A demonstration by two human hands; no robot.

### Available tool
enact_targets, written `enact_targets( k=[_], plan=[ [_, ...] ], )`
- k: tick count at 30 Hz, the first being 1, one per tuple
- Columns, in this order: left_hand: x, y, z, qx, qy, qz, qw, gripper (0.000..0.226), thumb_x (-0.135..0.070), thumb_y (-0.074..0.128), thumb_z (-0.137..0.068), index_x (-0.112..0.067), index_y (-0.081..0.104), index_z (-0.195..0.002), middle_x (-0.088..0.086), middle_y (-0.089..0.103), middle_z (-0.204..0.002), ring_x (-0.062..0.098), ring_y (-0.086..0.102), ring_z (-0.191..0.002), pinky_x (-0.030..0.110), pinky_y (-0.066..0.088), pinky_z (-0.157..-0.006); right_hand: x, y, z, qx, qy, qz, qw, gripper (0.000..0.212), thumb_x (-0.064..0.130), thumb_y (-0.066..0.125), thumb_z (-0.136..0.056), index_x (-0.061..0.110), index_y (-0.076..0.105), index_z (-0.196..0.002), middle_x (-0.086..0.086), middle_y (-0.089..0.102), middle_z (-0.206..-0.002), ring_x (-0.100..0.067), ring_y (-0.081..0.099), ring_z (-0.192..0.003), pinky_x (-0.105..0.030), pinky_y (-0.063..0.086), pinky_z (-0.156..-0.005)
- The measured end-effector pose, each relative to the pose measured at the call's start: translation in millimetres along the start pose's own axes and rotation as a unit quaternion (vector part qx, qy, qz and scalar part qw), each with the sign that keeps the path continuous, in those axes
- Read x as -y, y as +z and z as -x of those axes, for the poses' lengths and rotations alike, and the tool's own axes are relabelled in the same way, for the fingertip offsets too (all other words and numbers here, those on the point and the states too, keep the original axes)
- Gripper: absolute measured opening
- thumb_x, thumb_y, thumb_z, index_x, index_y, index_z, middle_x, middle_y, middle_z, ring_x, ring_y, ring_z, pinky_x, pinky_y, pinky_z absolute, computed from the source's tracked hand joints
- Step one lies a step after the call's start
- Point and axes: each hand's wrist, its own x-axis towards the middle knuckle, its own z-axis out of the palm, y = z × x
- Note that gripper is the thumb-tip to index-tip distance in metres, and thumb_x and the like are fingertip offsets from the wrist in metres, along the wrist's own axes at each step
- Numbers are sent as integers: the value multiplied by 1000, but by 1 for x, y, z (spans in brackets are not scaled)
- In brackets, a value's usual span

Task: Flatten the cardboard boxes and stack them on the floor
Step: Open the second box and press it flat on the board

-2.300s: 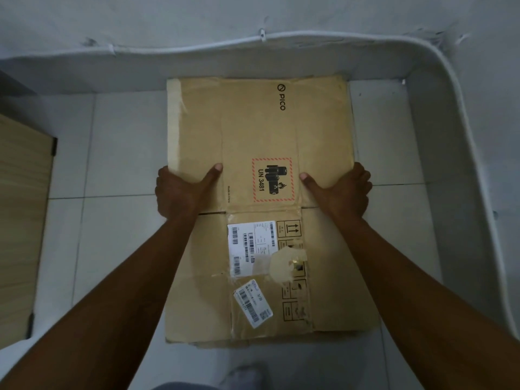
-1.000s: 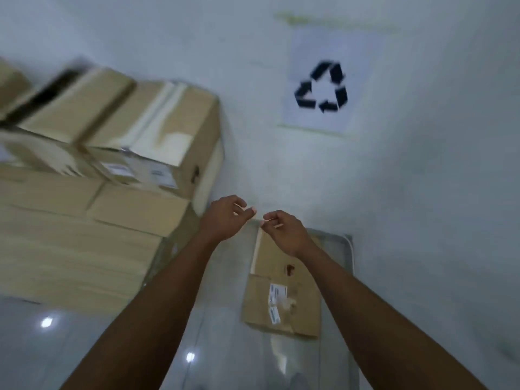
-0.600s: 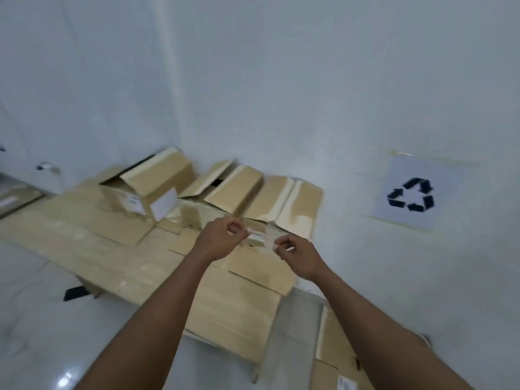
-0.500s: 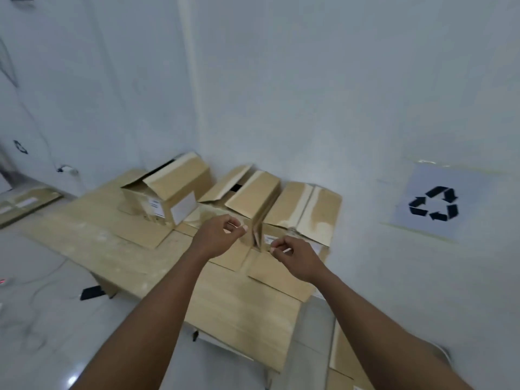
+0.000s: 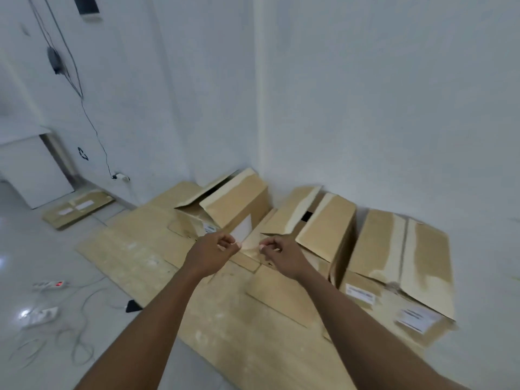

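Note:
Three brown cardboard boxes stand in a row on a low wooden platform (image 5: pixel 146 249) against the white wall. The left box (image 5: pixel 236 204) and the middle box (image 5: pixel 326 232) have their top flaps partly up. The right box (image 5: pixel 399 257) has its flaps down and white labels on its front. My left hand (image 5: pixel 211 253) and my right hand (image 5: pixel 281 254) hover side by side just in front of the left and middle boxes. Their fingers are loosely curled, and neither hand holds or touches anything.
A flattened cardboard piece (image 5: pixel 77 208) lies on the floor at the far left by the wall. A power strip (image 5: pixel 50 284) and loose cables (image 5: pixel 73 342) lie on the white tiles at the left. A white panel (image 5: pixel 28 170) leans at the far left.
My hands have left the flattened box on the floor. My view has swung up and left to the boxes on the platform, which are now closer. Both hands stay raised and curled.

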Motion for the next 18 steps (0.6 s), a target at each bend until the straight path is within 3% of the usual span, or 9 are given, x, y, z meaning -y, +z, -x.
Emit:
enact_targets(
  k=[7,10,18],
  plan=[
    [43,-46,-108,-16,-8,-15,1000,18,-48,72,-84,-31,69,-90,-14,72,-90,-1,66,-83,32,56,-79,28,62,-114,38,44,-46,997,21,35,68,-92,20,72,-107,5,70,-102,-13,67,-97,-29,52,-84],
    [53,-50,-145,-6,-1,-23,1000,23,-48,70,-86,-29,68,-98,-14,70,-99,3,63,-85,30,53,-78,37,72,-149,32,64,-38,997,26,36,67,-93,19,71,-113,3,68,-114,-14,63,-102,-23,46,-83],
    [97,-57,-267,-1,66,-80,995,38,-45,68,-87,-26,62,-120,-8,57,-129,18,54,-118,39,51,-90,32,114,-224,-46,175,12,983,72,59,66,-86,23,41,-144,-1,32,-151,-26,38,-138,-39,38,-112]
  ],
)
